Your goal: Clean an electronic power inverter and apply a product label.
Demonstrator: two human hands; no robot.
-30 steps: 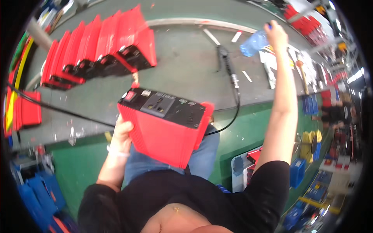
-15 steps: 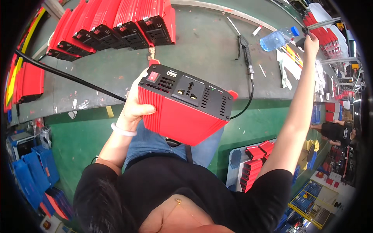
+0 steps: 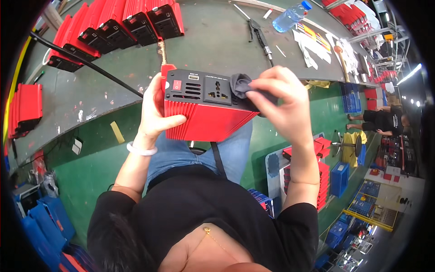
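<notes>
Head view: red box [image 3: 208,122] held up over the lap, at the near edge of the desk [image 3: 204,41], black end panel uppermost. Panel carries a red switch [image 3: 177,85] at its left end, slots beside it, and a socket [image 3: 218,92] near the middle.

Left hand [image 3: 156,111] on the box's left end; grip closed round it, thumb flat on the ribbed red side, the other fingers mostly hidden behind. White band [image 3: 141,149] at that wrist.

Right hand [image 3: 285,97] at the opposite end; grip narrow, dark grey cloth [image 3: 240,85] bunched between thumb and fingers, cloth against the panel just right of the socket.

On the desk: row of similar red units [image 3: 122,25] at far left, black ends facing the person; air gun [image 3: 258,36] right of centre; blue-capped bottle [image 3: 287,19] beyond it; white sheets [image 3: 312,47] farther right. Black cable [image 3: 86,62] slants across the left part. More red units [image 3: 322,181] low at right, near a blue crate [image 3: 340,178].
</notes>
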